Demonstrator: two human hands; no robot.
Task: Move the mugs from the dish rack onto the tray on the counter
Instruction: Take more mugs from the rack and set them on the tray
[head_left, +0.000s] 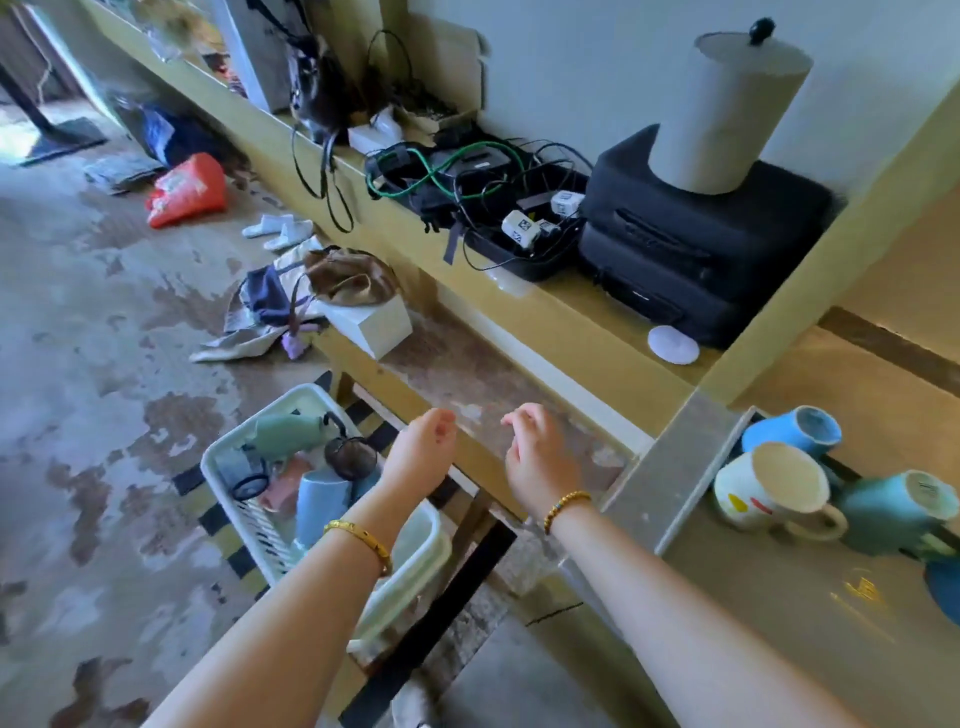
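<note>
1. Both your hands are empty: your left hand hangs with loosely curled fingers over the near edge of the dish rack, and your right hand floats relaxed between the rack and the counter.
2. The rack sits low at your left, well apart from the tray on the counter at your right, so every carry crosses a gap over hard floor. A loose hold there means a broken mug.
3. In the rack, things lie piled against each other. Pull the light blue mug carelessly and the pink mug or the dark strainer beside it may tip or snag.
4. The tray is crowded near its edge; set a mug down hard and you could knock one off.
5. Count on the tray: three mugs in clear view, namely a blue one, a white spotted one and a teal one.
6. Count in the rack: at least two mugs, plus a pale green bottle; more I cannot tell.
</note>
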